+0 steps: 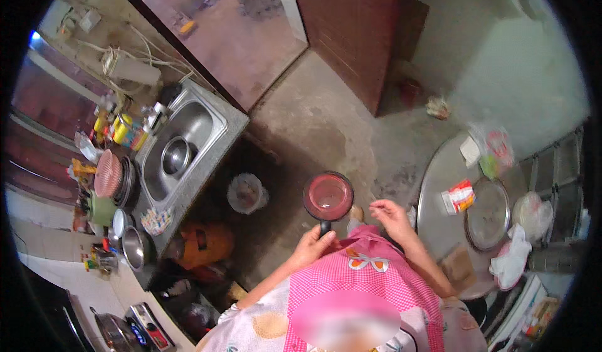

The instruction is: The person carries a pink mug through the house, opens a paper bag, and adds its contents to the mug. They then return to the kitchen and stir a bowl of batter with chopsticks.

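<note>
With the near end of its black handle (325,226) hidden in the gripping left hand (316,246) and its interior indistinct, the round red-and-black pan (328,195) is above grey concrete floor (316,123), handle pointing near, long axis near-to-far, while the right hand (392,219), fingers loosely bent, is empty.

No words, numbers or signs are showing clearly enough to read. A red, yellow and white packet (461,196) is lying on the table (437,226), bearing coloured markings too small to make out. A clear bag (496,146) is showing pink markings, equally illegible.
</note>
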{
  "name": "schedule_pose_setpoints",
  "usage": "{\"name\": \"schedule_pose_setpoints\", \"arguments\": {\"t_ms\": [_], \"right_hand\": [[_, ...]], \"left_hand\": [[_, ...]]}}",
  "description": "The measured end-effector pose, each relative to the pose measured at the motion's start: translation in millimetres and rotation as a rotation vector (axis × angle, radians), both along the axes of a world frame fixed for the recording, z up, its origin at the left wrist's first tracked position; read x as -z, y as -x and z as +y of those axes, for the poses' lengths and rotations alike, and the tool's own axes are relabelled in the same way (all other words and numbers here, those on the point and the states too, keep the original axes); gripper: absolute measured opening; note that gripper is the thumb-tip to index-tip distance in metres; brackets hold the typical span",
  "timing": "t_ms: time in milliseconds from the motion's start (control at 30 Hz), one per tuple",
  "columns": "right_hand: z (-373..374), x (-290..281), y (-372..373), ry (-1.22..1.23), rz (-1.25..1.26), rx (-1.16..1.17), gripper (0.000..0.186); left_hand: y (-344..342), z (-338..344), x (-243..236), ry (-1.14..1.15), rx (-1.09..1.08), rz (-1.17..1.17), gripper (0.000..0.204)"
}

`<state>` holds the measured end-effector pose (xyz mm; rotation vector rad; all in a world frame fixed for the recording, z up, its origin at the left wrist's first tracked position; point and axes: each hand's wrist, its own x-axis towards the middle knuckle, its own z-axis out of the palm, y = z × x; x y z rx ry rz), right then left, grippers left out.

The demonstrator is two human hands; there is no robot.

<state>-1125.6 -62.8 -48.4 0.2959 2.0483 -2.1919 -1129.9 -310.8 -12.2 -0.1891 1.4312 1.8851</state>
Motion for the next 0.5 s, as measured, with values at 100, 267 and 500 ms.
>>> {"name": "schedule_pose_setpoints", "arguments": {"t_ms": [100, 267, 500], "right_hand": [[14, -23, 106, 0.063, -0.067, 0.003, 0.016], [11, -49, 290, 0.051, -0.03, -0.25, 0.018], [-61, -42, 524, 0.036, -0.014, -0.426, 0.018]], "left_hand": [[70, 2, -19, 0.045, 0.059, 0.176, 0.015], [195, 12, -27, -0.073, -0.131, 0.187, 0.019], [421, -6, 5, -0.005, -0.347, 0.25, 0.016]]}}
